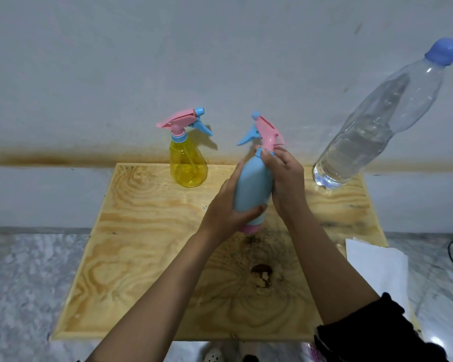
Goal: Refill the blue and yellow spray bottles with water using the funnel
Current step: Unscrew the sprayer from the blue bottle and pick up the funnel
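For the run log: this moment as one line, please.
left hand grips blue spray bottle body; right hand pinches its collar, head on; yellow spray bottle closed, on board; water bottle capped; funnel not visible

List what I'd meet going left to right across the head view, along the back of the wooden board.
yellow spray bottle → left hand → blue spray bottle, gripped by both hands → right hand → clear water bottle with a blue cap.
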The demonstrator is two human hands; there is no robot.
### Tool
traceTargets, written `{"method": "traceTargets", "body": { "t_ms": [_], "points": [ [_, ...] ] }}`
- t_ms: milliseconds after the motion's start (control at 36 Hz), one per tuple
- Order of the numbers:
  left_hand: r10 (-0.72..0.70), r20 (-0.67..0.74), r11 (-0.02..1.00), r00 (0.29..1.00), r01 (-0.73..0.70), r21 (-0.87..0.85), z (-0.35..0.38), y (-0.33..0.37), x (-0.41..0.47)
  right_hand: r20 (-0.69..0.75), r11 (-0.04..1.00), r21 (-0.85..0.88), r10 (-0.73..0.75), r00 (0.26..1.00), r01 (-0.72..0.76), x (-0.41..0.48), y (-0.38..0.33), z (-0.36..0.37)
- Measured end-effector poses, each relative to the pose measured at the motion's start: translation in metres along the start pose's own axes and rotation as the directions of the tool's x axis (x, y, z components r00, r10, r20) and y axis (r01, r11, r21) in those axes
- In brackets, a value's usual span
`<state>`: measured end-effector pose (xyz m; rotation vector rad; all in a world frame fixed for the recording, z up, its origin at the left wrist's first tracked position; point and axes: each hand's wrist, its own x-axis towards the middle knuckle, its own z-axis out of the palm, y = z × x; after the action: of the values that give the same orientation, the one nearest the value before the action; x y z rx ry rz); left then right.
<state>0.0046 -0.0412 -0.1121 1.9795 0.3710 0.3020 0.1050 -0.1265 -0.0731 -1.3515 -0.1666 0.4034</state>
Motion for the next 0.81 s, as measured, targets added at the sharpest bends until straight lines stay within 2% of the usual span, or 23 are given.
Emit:
{"method": "traceTargets", "body": {
  "t_ms": [83,139,194,250,278,306,389,444,556,639,722,806],
  "points": [
    [0.016,-0.014,1.000,1.000,-0.016,-0.003,-0.003,0.000,-0.006,0.169,0.990,0.120,0.052,0.984,-0.073,-0.002,0.000,-0.004],
    [0.026,-0.024,1.000,0.999,-0.026,0.003,-0.005,0.000,-0.009,0.117,0.989,0.103,0.092,0.989,-0.104,-0.004,0.000,-0.001],
    [0.031,-0.026,0.999,0.999,-0.031,0.006,-0.005,0.002,-0.011,-0.055,0.994,-0.030,0.106,0.993,-0.108,-0.006,-0.002,0.005],
    [0.030,-0.021,1.000,0.999,-0.030,0.003,-0.005,0.005,-0.011,-0.176,0.990,-0.129,0.024,0.984,-0.047,-0.012,-0.004,0.010],
    [0.030,-0.022,1.000,0.999,-0.030,0.000,-0.004,0.006,-0.011,-0.185,0.991,-0.127,0.005,0.983,-0.029,-0.014,-0.005,0.010],
    [0.032,-0.029,0.999,0.999,-0.033,-0.001,-0.004,0.006,-0.011,-0.153,0.995,-0.098,-0.002,0.988,-0.014,-0.015,-0.006,0.009],
    [0.037,-0.052,0.999,0.998,-0.038,-0.011,-0.005,0.006,-0.011,0.062,0.997,-0.065,-0.031,0.998,0.035,-0.022,-0.009,0.003],
    [0.042,-0.066,0.999,0.997,-0.043,-0.014,-0.006,0.007,-0.014,0.125,0.996,-0.069,-0.040,0.991,0.048,-0.024,-0.012,0.003],
    [0.051,-0.079,0.998,0.996,-0.053,-0.027,-0.007,0.010,-0.017,-0.067,0.980,-0.185,-0.090,0.994,0.077,-0.025,-0.016,0.012],
    [0.064,-0.077,0.998,0.995,-0.066,-0.022,-0.007,0.011,-0.017,-0.162,0.976,-0.196,-0.124,0.979,0.092,-0.029,-0.017,0.018],
    [0.080,-0.080,0.996,0.994,-0.083,-0.030,-0.008,0.012,-0.018,-0.133,0.997,-0.052,-0.057,0.989,0.051,-0.032,-0.021,0.019],
    [0.095,-0.080,0.995,0.992,-0.096,-0.015,-0.009,0.012,-0.020,-0.052,0.986,-0.135,-0.109,0.993,0.101,-0.035,-0.020,0.019]
  ]
}}
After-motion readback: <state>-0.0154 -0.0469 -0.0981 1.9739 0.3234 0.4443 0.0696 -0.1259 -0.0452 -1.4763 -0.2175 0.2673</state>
